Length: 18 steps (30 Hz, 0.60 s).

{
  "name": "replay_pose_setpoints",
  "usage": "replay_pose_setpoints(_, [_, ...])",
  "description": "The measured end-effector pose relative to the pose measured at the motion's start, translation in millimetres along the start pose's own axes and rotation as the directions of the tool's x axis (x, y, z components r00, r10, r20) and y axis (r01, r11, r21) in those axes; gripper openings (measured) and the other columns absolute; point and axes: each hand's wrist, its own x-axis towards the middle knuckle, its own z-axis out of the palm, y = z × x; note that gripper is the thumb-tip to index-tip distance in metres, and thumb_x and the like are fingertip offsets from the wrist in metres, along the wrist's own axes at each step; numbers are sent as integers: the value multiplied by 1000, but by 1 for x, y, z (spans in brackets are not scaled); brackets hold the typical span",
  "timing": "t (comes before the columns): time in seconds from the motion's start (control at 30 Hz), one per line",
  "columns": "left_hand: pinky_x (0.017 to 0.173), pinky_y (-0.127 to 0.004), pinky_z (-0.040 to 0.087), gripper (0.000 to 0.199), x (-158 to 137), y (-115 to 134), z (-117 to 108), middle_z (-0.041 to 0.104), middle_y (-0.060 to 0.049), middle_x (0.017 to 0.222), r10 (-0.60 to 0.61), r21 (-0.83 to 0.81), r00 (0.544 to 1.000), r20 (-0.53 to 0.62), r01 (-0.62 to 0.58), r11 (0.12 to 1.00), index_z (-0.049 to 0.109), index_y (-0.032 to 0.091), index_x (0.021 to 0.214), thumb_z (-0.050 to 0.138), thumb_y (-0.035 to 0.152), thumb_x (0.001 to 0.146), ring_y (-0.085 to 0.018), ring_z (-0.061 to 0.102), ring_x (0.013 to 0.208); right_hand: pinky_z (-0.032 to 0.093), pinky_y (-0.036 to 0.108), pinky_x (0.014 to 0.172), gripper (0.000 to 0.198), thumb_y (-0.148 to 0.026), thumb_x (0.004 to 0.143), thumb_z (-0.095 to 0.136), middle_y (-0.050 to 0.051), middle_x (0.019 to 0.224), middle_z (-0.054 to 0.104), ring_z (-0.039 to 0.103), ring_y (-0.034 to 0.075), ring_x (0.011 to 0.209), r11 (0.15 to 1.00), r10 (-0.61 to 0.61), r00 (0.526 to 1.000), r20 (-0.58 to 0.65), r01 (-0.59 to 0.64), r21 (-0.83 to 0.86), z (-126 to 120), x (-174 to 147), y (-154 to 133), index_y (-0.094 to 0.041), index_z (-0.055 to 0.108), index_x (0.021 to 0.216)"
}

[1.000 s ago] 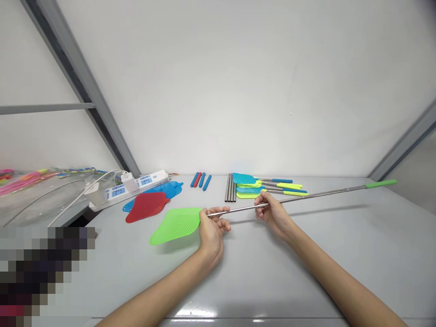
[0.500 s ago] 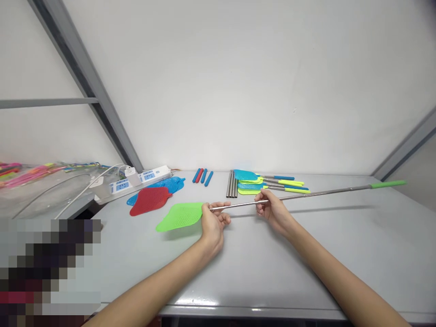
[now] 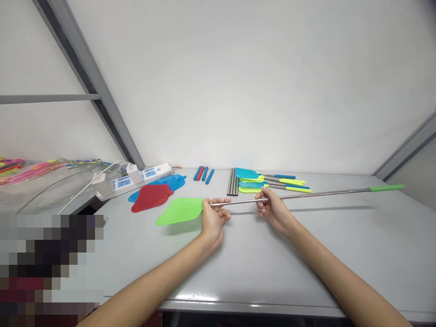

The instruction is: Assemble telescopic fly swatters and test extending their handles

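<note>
A green fly swatter [image 3: 184, 211] with its telescopic metal rod drawn out long lies across both my hands, above the table. My left hand [image 3: 213, 222] grips it where the perforated green head meets the rod. Around the middle part of the rod, the thumb and fingers of my right hand [image 3: 270, 206] are closed. The rod runs on to the right and ends in a green handle [image 3: 387, 187]. Behind my right hand lies a pile of fly swatters [image 3: 250, 185] with blue and yellow heads. Several bare metal tubes [image 3: 232, 182] lie side by side left of that pile.
Loose blue and red handle grips [image 3: 205, 174] lie near the wall. To the left are a red swatter head [image 3: 150, 198] and blue swatter heads [image 3: 176, 182], beside a white power strip [image 3: 150, 173] with plugs and cables. Plastic-wrapped colourful items [image 3: 37, 170] lie at far left.
The swatter has levelled slightly: its green head sits a little higher and the handle end a little lower. Both hands keep their hold; the camera view has shifted slightly.
</note>
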Motion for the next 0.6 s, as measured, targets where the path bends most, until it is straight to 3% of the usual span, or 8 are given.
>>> replay_pose_setpoints(0.23, [39, -21, 33, 27, 5, 7, 1, 62, -5, 66, 53, -27, 989, 142, -49, 998, 45, 15, 60, 34, 37, 73, -6, 42, 33, 31, 22, 40, 21, -35, 64, 56, -4, 39, 43, 34, 6, 35, 984, -50, 996, -73, 61, 166, 2, 2, 1, -17, 50, 55])
replay_pose_setpoints(0.37, [40, -21, 33, 36, 10, 15, 1, 60, -5, 59, 133, -97, 965, 225, -114, 989, 45, 15, 52, 35, 42, 72, -7, 44, 35, 33, 23, 41, 25, -36, 67, 50, 3, 47, 54, 44, 9, 40, 982, -46, 996, -75, 59, 181, 6, -5, -4, -15, 54, 55])
replay_pose_setpoints(0.6, [36, -22, 32, 44, 16, 27, 0, 57, -5, 54, 194, -180, 969, 151, -166, 970, 48, 14, 54, 29, 49, 71, -10, 47, 38, 33, 25, 41, 35, -43, 70, 43, 10, 57, 62, 50, 15, 45, 993, -111, 994, -1, 111, 50, 6, -11, -9, -14, 60, 61])
